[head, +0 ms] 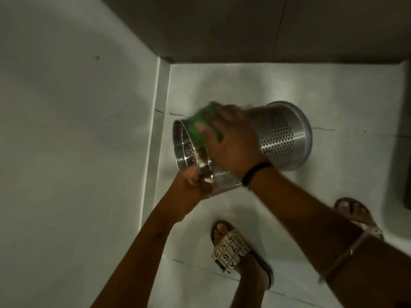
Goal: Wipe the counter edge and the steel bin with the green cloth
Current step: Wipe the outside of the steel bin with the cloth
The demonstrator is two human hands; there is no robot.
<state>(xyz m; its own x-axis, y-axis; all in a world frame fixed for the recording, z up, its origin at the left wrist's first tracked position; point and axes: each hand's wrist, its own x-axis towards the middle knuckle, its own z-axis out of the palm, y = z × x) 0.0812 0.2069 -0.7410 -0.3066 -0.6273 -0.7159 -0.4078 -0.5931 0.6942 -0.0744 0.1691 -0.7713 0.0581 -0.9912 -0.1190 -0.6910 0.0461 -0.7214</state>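
A perforated steel bin [282, 132] lies tilted on its side above the floor, its open rim toward the left and its base toward the right. My left hand [195, 178] grips the lower part of the rim. My right hand [231, 138] presses the green cloth [200, 123] flat against the bin's upper side near the rim. Most of the cloth is hidden under my fingers. A black band sits on my right wrist.
A white wall or counter side [66, 130] fills the left, ending in a pale vertical edge strip [153, 138]. White tiled floor [222, 85] lies below. My two sandalled feet [233, 245] stand under the bin. Dark cabinet fronts [244, 27] run across the top.
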